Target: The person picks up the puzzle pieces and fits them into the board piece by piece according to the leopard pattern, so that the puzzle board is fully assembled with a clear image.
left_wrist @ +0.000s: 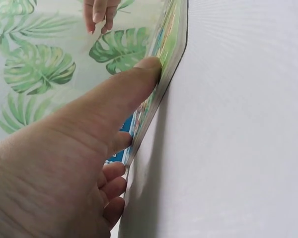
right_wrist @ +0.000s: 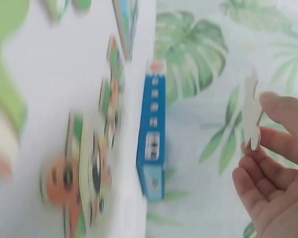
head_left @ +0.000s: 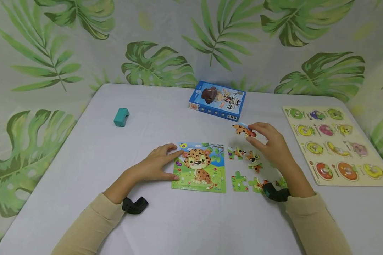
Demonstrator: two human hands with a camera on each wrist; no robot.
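A square jigsaw puzzle board (head_left: 198,177) printed with a seated leopard cub lies in the middle of the table. At its left side rests my left hand (head_left: 156,163), thumb and index finger spread along the edge. The left wrist view shows the thumb (left_wrist: 114,91) on the board's face and other fingertips at its rim. My right hand (head_left: 269,141) pinches an orange, black-spotted puzzle piece (head_left: 241,129) above the table. In the right wrist view the pale back of that piece (right_wrist: 251,116) shows between thumb and fingers.
Right of the board lie several loose puzzle pieces (head_left: 239,181), some partly under the right wrist. Behind stands a blue game box (head_left: 215,112). A wooden fruit puzzle board (head_left: 338,140) lies at the far right. Back left is a teal block (head_left: 119,118).
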